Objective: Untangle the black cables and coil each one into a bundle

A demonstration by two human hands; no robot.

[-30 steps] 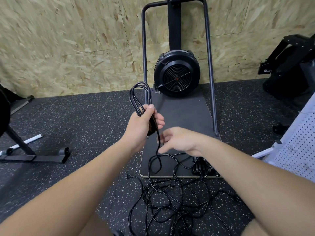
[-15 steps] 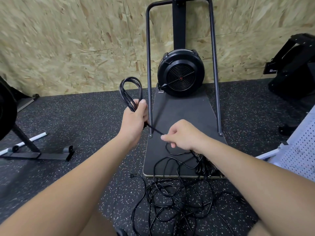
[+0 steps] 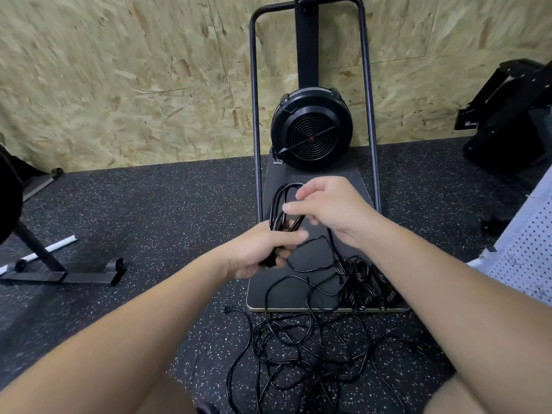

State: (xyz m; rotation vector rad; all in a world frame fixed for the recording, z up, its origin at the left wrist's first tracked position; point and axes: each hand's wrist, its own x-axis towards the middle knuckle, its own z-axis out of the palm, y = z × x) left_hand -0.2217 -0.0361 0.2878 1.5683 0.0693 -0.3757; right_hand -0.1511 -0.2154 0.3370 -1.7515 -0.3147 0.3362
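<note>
The left hand (image 3: 263, 249) clenches the half-wound cable coil (image 3: 282, 204) above the black platform (image 3: 316, 264), the right hand (image 3: 331, 207) pinching its top loop; the trailing strand could snag in the tangled cables (image 3: 298, 348) before the platform, dragging loops loose.

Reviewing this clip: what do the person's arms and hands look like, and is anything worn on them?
Both forearms are bare to the frame edge: no sleeves, gloves, watch, rings or markings show on the left hand or right hand. The fingers are slightly motion-blurred.
</note>
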